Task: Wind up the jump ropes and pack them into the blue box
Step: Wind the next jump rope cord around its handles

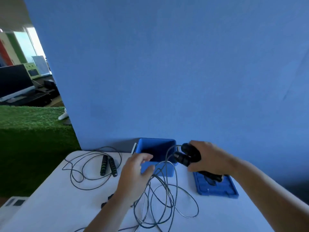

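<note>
A flat blue backdrop panel is standing along the far edge of a white bench. On the near middle of the bench, the thin dark cord of one jump rope is lying in loose, overlapping loops, with a strand rising to the right hand. The open rectangular blue plastic box is sitting at the far middle, against the backdrop; its ribbed blue lid is lying flat just to its right. The right hand is curling round two black cylindrical handles, holding them above the box's right rim. The left hand is hovering at the box's near left corner, fingers gently curved, thumb by the front wall; whether it is pinching the cord beneath it cannot be told. At far left, a second jump rope with green-banded black handles is lying unwound on the bench.
</note>
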`<action>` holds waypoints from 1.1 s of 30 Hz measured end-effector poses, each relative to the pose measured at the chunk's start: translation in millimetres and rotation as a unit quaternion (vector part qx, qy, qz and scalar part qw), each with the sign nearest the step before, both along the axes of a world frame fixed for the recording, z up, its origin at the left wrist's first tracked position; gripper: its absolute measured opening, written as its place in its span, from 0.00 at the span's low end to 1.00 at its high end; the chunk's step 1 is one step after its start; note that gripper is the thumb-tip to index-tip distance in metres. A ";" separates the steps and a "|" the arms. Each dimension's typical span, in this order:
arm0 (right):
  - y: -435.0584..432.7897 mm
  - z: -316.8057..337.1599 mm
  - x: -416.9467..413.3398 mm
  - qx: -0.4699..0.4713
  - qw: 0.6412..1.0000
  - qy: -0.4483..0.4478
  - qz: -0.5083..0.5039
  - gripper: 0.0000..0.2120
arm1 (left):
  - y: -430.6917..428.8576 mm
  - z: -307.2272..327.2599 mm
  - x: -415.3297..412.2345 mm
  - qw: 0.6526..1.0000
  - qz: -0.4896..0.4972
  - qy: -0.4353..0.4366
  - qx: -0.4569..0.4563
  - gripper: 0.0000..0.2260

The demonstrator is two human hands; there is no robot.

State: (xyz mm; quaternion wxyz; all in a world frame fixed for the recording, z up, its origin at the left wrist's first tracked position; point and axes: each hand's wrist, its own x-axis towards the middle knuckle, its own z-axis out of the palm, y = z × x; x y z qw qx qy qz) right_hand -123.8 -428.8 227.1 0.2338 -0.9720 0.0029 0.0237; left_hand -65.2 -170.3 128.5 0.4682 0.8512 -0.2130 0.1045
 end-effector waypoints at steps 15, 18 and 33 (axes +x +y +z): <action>3.4 36.7 25.2 -0.188 0.972 -0.138 0.038 0.21 | -40.6 57.4 30.1 0.992 -0.080 0.089 -0.037 0.07; 6.6 26.4 33.6 -0.201 0.967 -0.152 0.017 0.24 | -41.9 61.8 35.5 0.981 -0.112 0.128 -0.095 0.08; 54.2 -1.5 84.9 -0.011 0.986 -0.148 -0.073 0.17 | -35.6 71.5 92.0 0.941 -0.261 0.163 -0.144 0.09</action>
